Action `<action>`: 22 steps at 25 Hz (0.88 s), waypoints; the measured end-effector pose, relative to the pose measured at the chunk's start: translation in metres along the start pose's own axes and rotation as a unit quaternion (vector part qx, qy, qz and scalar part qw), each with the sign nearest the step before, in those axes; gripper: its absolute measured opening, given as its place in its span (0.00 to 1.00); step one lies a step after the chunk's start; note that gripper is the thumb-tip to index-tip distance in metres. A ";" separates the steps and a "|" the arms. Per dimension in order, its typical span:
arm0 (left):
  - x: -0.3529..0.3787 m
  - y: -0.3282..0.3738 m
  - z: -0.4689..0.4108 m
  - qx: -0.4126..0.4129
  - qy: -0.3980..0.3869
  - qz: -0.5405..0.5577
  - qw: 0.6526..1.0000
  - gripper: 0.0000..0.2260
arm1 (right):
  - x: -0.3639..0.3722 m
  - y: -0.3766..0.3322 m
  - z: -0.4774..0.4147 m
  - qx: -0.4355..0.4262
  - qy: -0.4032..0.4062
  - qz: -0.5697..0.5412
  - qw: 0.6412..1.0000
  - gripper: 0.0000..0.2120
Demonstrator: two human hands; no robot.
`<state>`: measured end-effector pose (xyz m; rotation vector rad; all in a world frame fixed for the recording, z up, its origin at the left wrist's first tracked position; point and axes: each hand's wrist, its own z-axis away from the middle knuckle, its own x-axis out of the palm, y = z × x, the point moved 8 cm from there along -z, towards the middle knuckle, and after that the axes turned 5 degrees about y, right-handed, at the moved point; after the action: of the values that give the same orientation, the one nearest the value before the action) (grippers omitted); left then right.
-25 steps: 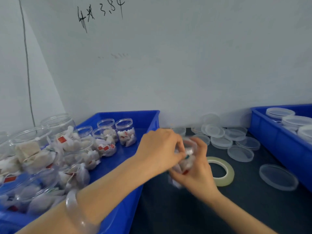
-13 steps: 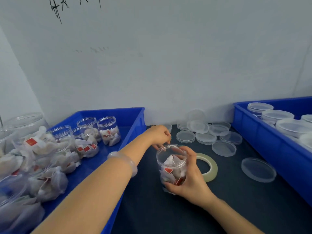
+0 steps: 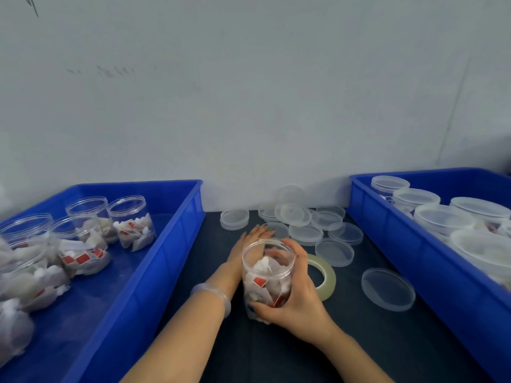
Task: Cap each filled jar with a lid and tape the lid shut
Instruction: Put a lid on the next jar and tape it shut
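A clear plastic jar [image 3: 265, 275], filled with white sachets with red tags and with no lid on, stands on the dark table. My right hand [image 3: 297, 297] grips it from the right side, thumb low at its front. My left hand [image 3: 253, 239] reaches past the jar with fingers stretched flat toward the pile of clear lids [image 3: 304, 222] at the back; it holds nothing. A roll of clear tape [image 3: 325, 275] lies flat just right of the jar, partly hidden by my right hand.
A blue bin [image 3: 177, 233] on the left holds several open filled jars [image 3: 132, 222]. A blue bin [image 3: 387, 230] on the right holds capped jars [image 3: 439, 217]. A single lid [image 3: 387, 288] lies near the right bin. A wall stands close behind.
My left hand left the jar's mouth and stretched forward toward the lids. My right hand kept its grip on the jar and set it upright on the table.
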<state>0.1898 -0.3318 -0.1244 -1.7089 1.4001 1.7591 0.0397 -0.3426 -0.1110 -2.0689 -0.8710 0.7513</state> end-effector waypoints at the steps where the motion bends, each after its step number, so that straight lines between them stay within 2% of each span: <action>1: 0.000 -0.004 0.000 -0.020 0.020 0.023 0.999 0.14 | 0.000 0.003 -0.001 0.008 -0.001 -0.005 1.000 0.52; 3: -0.001 -0.024 -0.002 -0.075 0.065 0.070 0.993 0.15 | -0.001 0.008 -0.002 0.023 -0.002 -0.012 1.000 0.54; 6: -0.001 -0.027 0.013 -0.099 0.090 0.194 0.972 0.10 | 0.001 0.014 -0.002 0.042 -0.014 -0.026 0.999 0.50; 8: 0.000 -0.026 0.016 -0.114 0.095 0.250 0.957 0.17 | 0.001 0.016 -0.001 0.052 -0.008 -0.035 0.998 0.47; 10: -0.006 -0.022 0.022 -0.124 0.123 0.242 0.955 0.16 | 0.001 0.016 0.000 0.057 -0.004 -0.042 0.998 0.47; 12: -0.010 -0.023 0.029 -0.126 0.127 0.172 0.969 0.09 | 0.001 0.016 0.003 0.060 -0.007 -0.043 0.997 0.46; 14: -0.011 -0.029 0.031 -0.092 0.126 0.116 0.981 0.15 | 0.000 0.017 0.005 0.065 -0.013 -0.044 0.997 0.46; 16: -0.006 -0.030 0.032 -0.081 0.088 0.137 0.983 0.25 | 0.000 0.017 0.007 0.071 -0.019 -0.044 0.996 0.46; 17: -0.005 -0.026 0.031 -0.082 0.067 0.134 0.985 0.26 | 0.000 0.018 0.007 0.074 -0.024 -0.045 0.996 0.46; 20: -0.007 -0.024 0.031 -0.120 0.083 0.132 0.980 0.16 | 0.000 0.017 0.008 0.080 -0.035 -0.042 0.995 0.45; 22: -0.018 -0.025 0.041 -0.141 0.141 0.227 0.953 0.15 | 0.000 0.017 0.007 0.085 -0.039 -0.040 0.995 0.46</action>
<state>0.1901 -0.2805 -0.1264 -1.9634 1.8617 2.1014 0.0396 -0.3478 -0.1284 -1.8561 -0.8944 0.8372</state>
